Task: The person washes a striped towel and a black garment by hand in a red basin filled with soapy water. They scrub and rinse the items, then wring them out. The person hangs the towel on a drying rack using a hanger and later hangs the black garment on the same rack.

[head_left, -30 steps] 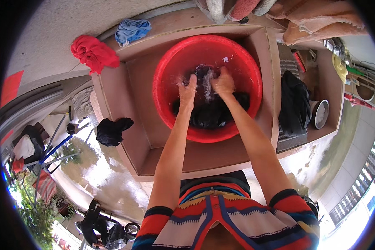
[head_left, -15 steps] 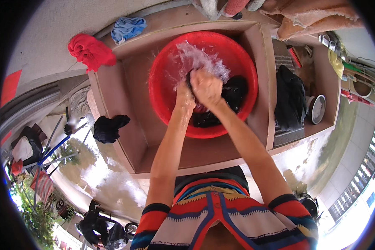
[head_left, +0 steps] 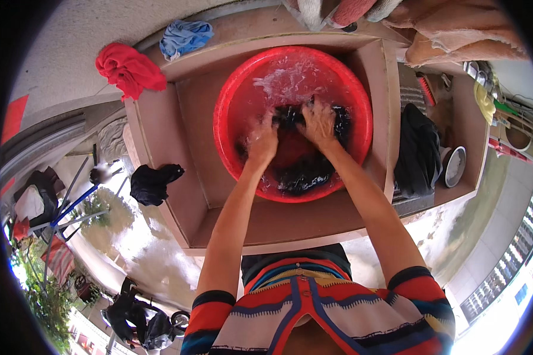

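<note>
Lower centre: forearms reach up from the bottom edge. Left hand at the left end of a wet black cloth, grip blurred, cannot tell; right hand touches its right side, fingers bent, closure uncertain. Change: hands clasped half a second ago, now apart, cloth stretched between them in the water. Judged: worked loose, not squeezed. More dark fabric lies below, inside the red basin. Basin sits close to the right divider; wider trough floor shows left. Upper left, on the edge: red cloth, blue cloth.
</note>
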Available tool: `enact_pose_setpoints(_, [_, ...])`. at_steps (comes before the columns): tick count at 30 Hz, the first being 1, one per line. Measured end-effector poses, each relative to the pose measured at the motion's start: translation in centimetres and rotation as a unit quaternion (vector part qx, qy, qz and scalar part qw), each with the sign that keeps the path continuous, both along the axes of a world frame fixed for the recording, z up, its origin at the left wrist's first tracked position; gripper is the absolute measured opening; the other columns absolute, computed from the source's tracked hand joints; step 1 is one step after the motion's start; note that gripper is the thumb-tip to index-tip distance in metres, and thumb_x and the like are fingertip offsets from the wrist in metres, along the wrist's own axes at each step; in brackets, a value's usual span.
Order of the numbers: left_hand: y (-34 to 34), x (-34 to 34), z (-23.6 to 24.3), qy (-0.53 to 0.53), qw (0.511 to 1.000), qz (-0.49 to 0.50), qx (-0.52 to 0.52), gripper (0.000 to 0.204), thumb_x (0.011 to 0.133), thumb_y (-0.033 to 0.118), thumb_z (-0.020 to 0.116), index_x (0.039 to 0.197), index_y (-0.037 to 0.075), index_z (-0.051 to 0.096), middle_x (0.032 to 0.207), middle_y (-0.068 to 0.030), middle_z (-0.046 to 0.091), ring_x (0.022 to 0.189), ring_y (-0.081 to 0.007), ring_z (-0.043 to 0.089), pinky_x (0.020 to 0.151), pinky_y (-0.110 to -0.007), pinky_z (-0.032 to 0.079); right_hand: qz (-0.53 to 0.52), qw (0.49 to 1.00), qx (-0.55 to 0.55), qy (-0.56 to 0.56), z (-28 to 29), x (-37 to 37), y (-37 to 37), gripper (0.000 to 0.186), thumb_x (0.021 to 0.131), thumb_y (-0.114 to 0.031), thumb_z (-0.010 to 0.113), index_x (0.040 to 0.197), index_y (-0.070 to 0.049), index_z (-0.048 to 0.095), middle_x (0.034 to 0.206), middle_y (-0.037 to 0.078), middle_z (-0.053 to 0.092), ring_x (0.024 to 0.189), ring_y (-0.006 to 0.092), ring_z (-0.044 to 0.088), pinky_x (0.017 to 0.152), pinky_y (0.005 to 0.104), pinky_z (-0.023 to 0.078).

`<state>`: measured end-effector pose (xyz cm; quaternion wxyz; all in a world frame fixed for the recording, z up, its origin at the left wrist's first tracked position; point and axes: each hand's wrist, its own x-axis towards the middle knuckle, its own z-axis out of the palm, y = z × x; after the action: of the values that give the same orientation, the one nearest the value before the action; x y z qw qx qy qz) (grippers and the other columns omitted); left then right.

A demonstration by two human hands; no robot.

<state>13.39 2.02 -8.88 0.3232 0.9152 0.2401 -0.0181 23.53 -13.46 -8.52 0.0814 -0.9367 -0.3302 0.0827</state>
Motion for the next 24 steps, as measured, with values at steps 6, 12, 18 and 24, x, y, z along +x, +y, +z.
enact_pose_setpoints(6, [2.7,1.8,3.2,-0.145,0.807,0.307,-0.483,0.036,0.076,0.003,0.065,0.109,-0.001,0.054,0.091,-0.0079,0.06,0.085,-0.0172,0.056,0.079,-0.028,0.045,-0.131,0.927,0.306,0.171,3.5,2.7,1.5,0.028,0.07,-0.016,0.072,0.091,-0.003,0.059,0.078,0.013,0.061,0.074,0.026,0.06,0.071,0.0338,0.047])
enact_pose_setpoints(12, [5.2,0.3,15.5,-0.109,0.901,0.112,-0.405,0.043,0.07,0.004,0.071,0.109,0.0,0.054,0.099,-0.0073,0.056,0.09,-0.0152,0.054,0.08,-0.028,0.045,-0.202,0.831,0.386,0.345,17.3,3.4,-1.1,0.022,0.071,0.0,0.07,0.085,-0.004,0.054,0.071,0.004,0.055,0.066,0.0119,0.053,0.063,0.0265,0.045])
enact_pose_setpoints(18, [6.3,-1.1,30.8,-0.115,0.936,0.062,-0.327,0.029,0.072,0.008,0.074,0.097,-0.001,0.063,0.078,0.0004,0.059,0.072,-0.0054,0.052,0.067,-0.02,0.044,0.028,0.911,0.408,0.064,32.2,2.0,-1.9,0.025,0.067,0.003,0.073,0.083,-0.003,0.055,0.078,0.002,0.055,0.072,0.0105,0.053,0.067,0.0243,0.045])
enact_pose_setpoints(24, [5.5,-2.0,42.6,-0.33,0.873,0.046,-0.357,0.023,0.073,0.012,0.075,0.09,0.004,0.063,0.082,0.002,0.058,0.073,-0.0041,0.049,0.066,-0.017,0.04,0.005,0.905,0.422,-0.044,45.7,-0.4,-2.8,0.034,0.067,0.005,0.071,0.095,-0.005,0.055,0.093,0.0,0.056,0.081,0.0068,0.053,0.073,0.0211,0.046])
